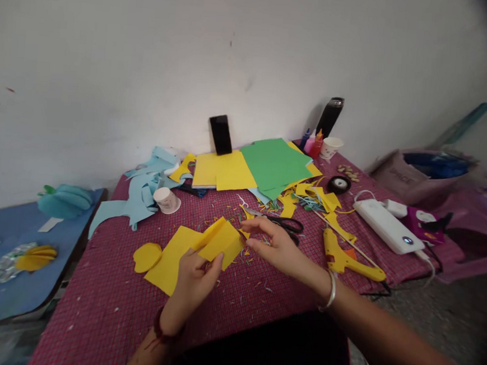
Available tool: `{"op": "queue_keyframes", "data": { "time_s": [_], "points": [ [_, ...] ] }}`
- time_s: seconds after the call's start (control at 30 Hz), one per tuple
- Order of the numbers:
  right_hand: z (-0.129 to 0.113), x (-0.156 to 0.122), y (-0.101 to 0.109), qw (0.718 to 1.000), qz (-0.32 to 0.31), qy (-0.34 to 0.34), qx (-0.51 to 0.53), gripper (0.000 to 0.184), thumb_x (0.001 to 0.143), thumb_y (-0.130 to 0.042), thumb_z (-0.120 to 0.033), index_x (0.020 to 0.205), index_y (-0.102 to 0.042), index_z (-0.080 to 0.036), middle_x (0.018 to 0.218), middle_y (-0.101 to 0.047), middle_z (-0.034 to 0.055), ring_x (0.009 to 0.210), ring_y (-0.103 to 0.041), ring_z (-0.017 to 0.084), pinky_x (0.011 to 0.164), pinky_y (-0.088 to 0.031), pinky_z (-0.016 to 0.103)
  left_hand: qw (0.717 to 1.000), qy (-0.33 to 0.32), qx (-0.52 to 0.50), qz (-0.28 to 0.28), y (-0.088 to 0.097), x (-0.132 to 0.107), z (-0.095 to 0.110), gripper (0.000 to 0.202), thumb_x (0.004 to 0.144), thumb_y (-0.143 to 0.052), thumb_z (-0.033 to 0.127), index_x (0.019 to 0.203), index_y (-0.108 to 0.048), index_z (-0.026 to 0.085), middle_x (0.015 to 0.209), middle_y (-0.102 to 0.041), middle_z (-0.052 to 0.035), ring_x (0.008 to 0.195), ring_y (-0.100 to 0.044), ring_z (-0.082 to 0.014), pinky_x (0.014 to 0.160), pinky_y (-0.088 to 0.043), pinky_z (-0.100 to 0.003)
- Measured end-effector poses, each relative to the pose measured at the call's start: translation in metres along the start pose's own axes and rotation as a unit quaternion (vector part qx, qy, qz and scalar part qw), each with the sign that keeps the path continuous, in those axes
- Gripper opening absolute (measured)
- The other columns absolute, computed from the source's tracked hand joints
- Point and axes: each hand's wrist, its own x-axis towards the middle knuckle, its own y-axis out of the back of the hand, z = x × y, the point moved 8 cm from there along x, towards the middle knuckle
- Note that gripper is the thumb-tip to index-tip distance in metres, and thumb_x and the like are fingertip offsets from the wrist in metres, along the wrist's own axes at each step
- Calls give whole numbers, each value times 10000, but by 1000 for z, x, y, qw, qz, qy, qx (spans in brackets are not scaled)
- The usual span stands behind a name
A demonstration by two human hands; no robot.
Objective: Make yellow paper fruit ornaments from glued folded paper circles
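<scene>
My left hand (198,274) grips a folded piece of yellow paper (226,242), thumb on top, above the front middle of the table. At the paper's right edge is my right hand (275,242), its thumb and fingers apart and nothing visible between them; whether the fingertips touch the edge I cannot tell. Beneath the left hand lies a larger yellow sheet (174,256). A small stack of rounded yellow cutouts (147,257) sits to its left. Black-handled scissors (284,224) rest just behind my right hand, amid small paper scraps.
Green sheets (274,165) lie at the back beside a leaning phone (221,134). Blue paper offcuts (142,188) and a paper cup (167,200) are left. On the right are a yellow glue gun (347,258), black tape (339,184) and a white power bank (387,225).
</scene>
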Motion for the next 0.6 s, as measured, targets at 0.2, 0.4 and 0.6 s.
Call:
{"op": "queue_keyframes", "data": {
  "time_s": [0.2,0.4,0.6],
  "points": [
    [7,8,-24,998,-2,-34,60,45,810,-623,-226,794,-592,-197,782,-604,3,740,-566,154,680,-449,299,996,69,-63,-8,1,2,-10,78,636,-764,214,581,-723,251,629,-708,-27,642,-616,-223,678,-445,-309],
    [-3,8,-24,995,48,72,-55,46,842,-595,-187,805,-578,-209,832,-578,20,820,-533,180,757,-411,325,988,126,-89,-12,-6,5,-16,72,660,-745,231,597,-715,212,580,-651,-6,578,-547,-177,624,-407,-277],
    [43,33,1,974,161,-47,152,141,777,-679,-267,736,-553,-219,677,-543,-33,643,-487,148,648,-403,287,981,154,-112,-33,-3,37,-49,322,861,-526,401,719,-708,176,729,-664,-34,676,-564,-164,631,-427,-254]
  ]
}}
